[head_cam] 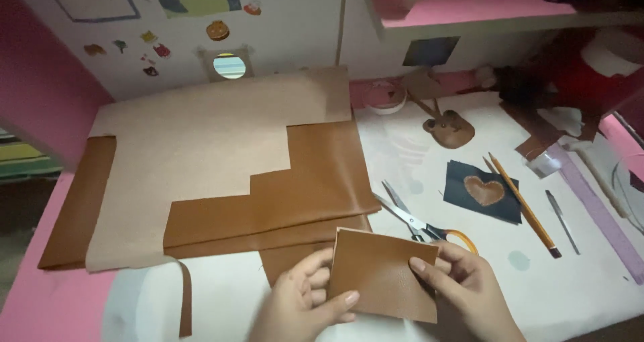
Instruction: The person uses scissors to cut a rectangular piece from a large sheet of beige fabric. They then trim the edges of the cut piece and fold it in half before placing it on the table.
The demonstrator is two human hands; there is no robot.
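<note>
Both of my hands hold a small rectangular piece of brown leather (384,275) near the bottom edge of the view. My left hand (303,300) pinches its lower left side, thumb on top. Its right edge is gripped by my right hand (464,287), thumb lying on the face. Just behind the piece lies a large brown leather sheet (315,187) cut in steps, partly covered by a tan backing sheet (194,147). Scissors (419,224) with an orange handle lie right next to my right hand.
A dark fabric patch with a brown heart (484,191), a pencil (523,204) and a thin metal tool (562,221) lie on the white mat at right. A brown bear-shaped leather piece (449,128) and a tape roll (387,97) sit farther back. A thin leather strip (185,302) lies at lower left.
</note>
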